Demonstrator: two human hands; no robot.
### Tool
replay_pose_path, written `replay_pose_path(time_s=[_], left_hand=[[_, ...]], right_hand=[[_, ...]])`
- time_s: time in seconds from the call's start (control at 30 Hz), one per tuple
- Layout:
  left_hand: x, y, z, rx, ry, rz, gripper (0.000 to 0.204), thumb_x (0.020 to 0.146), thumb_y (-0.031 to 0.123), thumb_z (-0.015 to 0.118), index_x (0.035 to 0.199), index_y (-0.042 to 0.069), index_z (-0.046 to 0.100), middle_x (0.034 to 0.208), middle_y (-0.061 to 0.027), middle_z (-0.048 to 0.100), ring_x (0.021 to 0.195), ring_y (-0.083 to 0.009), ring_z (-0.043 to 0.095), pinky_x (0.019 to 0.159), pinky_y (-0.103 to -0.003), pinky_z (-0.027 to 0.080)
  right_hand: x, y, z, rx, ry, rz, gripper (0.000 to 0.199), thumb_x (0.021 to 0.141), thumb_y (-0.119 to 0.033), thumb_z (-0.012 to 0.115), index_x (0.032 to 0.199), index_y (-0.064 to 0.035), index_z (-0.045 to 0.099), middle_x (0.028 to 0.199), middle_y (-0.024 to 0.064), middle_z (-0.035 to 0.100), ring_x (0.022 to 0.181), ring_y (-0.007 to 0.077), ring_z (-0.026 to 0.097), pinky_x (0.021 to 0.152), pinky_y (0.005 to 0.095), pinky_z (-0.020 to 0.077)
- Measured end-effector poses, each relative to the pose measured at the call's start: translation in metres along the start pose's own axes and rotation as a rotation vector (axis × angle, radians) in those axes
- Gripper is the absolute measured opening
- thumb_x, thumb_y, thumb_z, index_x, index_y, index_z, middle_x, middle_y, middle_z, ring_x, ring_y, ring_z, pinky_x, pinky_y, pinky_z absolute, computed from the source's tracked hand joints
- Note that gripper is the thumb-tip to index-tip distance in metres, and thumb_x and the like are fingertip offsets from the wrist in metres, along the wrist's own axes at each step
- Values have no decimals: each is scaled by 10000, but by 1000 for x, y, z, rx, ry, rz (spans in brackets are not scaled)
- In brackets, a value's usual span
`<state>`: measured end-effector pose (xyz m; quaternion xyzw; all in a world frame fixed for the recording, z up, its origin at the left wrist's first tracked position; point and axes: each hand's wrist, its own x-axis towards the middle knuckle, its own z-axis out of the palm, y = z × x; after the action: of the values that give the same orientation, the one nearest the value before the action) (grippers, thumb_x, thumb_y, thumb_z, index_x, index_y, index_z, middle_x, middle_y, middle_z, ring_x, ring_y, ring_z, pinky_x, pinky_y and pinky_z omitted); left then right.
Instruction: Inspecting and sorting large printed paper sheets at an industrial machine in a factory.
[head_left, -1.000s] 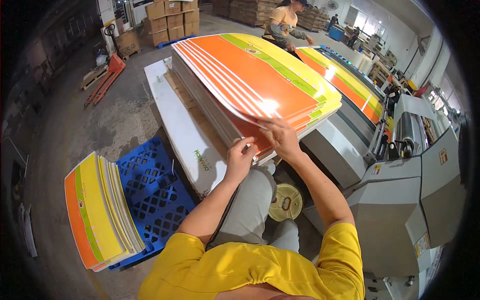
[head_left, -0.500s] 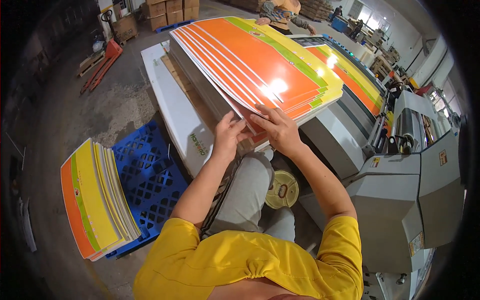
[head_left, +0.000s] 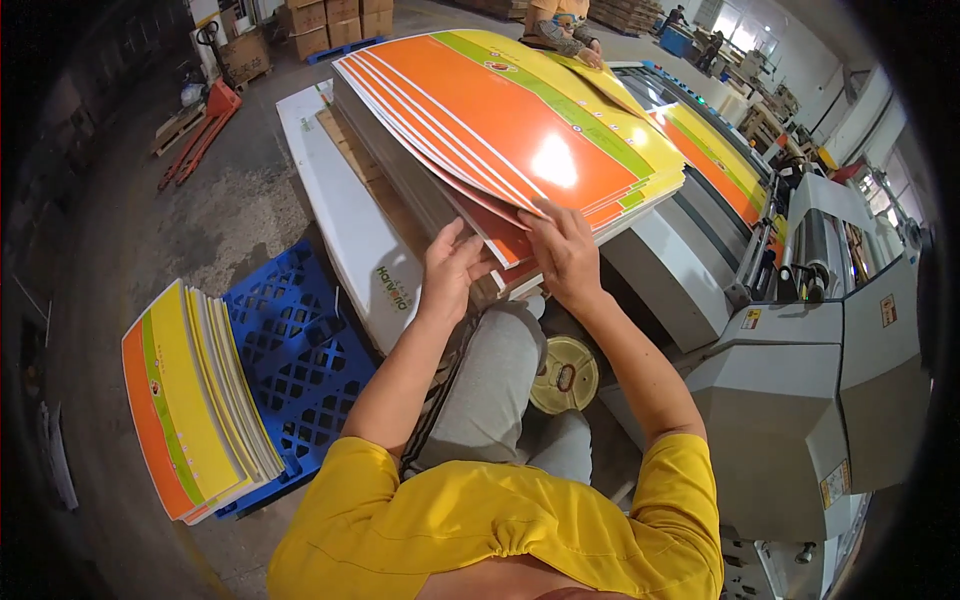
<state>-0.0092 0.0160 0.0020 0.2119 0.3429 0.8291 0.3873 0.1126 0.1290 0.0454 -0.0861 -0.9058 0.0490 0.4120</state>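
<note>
A tall stack of glossy printed sheets, orange, green and yellow, lies in front of me. My right hand pinches the near corner of the upper sheets and bends it up, leaving a gap above the lower sheets. My left hand is beside that corner, fingers apart, with its fingertips at the edge of the lower sheets. Whether they touch is hard to tell. Across the stack, a co-worker's hand is at the far yellow edge, where the top sheet curls up.
A grey machine with rollers stands at the right, a printed sheet on its bed. On the left, a blue plastic pallet carries a smaller stack of printed sheets. A white board lies along the main stack. A round yellowish lid is by my feet.
My right hand has closed on the sheets' near corner and raised it, widening the gap. At the far side, the co-worker's hand has shifted and the top sheet's edge now curls up.
</note>
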Motion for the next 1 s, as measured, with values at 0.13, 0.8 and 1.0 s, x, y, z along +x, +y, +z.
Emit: replay_pose_path(time_s=[0.13,0.8,1.0], left_hand=[[3,3,-2,81,71,-8,599,854,85,529,1321,-101,201,1033,-162,532,852,-210,601,705,-306,538],[-7,2,19,262,263,91,386,860,144,562,1182,-23,428,898,-87,555,720,-132,563,610,-273,506],[0,-4,0,174,87,16,156,871,176,554,896,26,588,810,-24,578,706,-94,558,599,-235,488]], right_hand=[[13,-1,-2,-57,5,-53,268,750,-68,606,1017,-84,627,1068,104,575,940,295,544,803,376,443],[7,12,5,124,-161,19,246,801,-78,575,1043,-56,616,1094,75,596,963,284,558,822,360,451],[20,-10,-9,-2,-157,-235,403,669,17,579,1057,-89,601,1092,93,572,856,245,576,683,313,496]])
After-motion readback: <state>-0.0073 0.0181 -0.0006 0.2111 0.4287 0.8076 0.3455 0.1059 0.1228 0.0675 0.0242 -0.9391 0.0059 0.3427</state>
